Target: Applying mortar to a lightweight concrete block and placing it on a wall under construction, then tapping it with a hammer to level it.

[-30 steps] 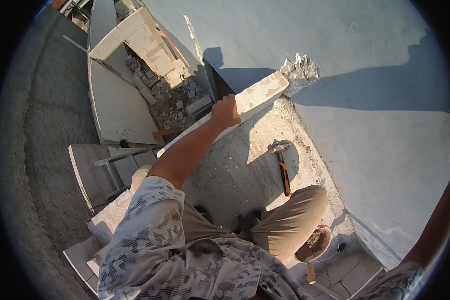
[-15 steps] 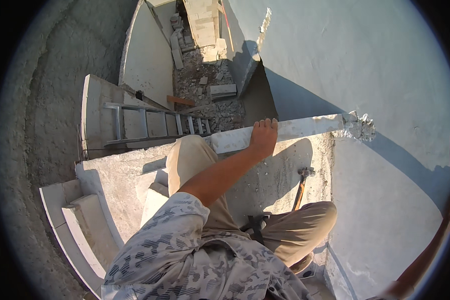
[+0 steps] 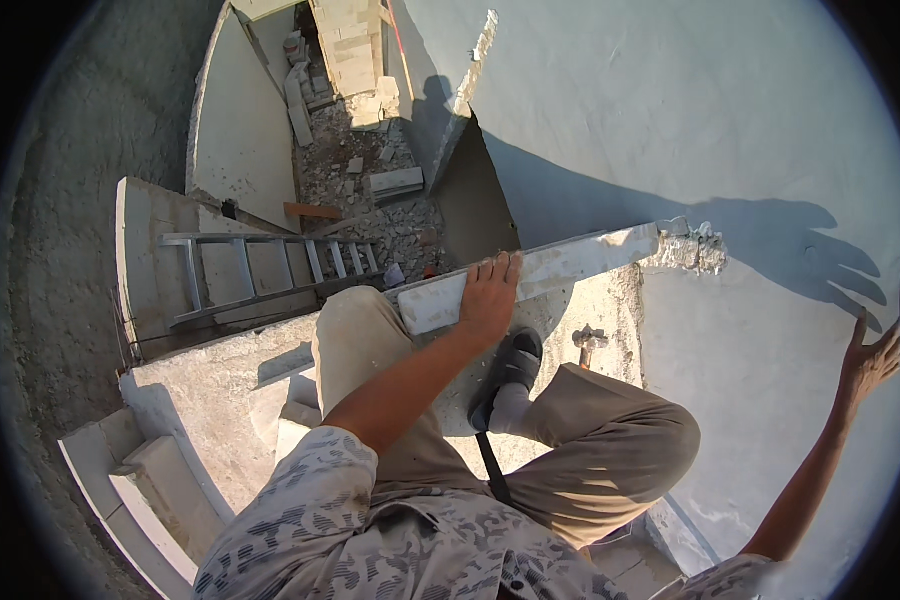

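Note:
My left hand [image 3: 488, 298] grips the top edge of a long, pale block strip [image 3: 560, 268] with bent fingers. The strip lies across the ledge and meets a broken, jagged stub [image 3: 688, 250] at the blue-grey wall [image 3: 770, 100]. My right hand [image 3: 865, 360] is raised at the far right against or near that wall, fingers spread and empty; whether it touches cannot be told. A hammer [image 3: 588, 338] lies beyond my bent right leg, its handle mostly hidden. My sandalled foot [image 3: 512, 370] rests just under the strip.
An aluminium ladder [image 3: 245, 263] lies along a block panel on the left. Below are a rubble-strewn floor [image 3: 355, 165], loose blocks [image 3: 395, 182] and partition walls [image 3: 235, 110]. An opening [image 3: 475, 200] drops beyond the strip. Stepped blocks [image 3: 145, 470] stand at lower left, beside a rough ledge [image 3: 220, 400].
The view has turned, showing more of the ladder. My left hand stays on the strip, which sits more level in view. My right hand has risen into view, and my foot has appeared below the strip.

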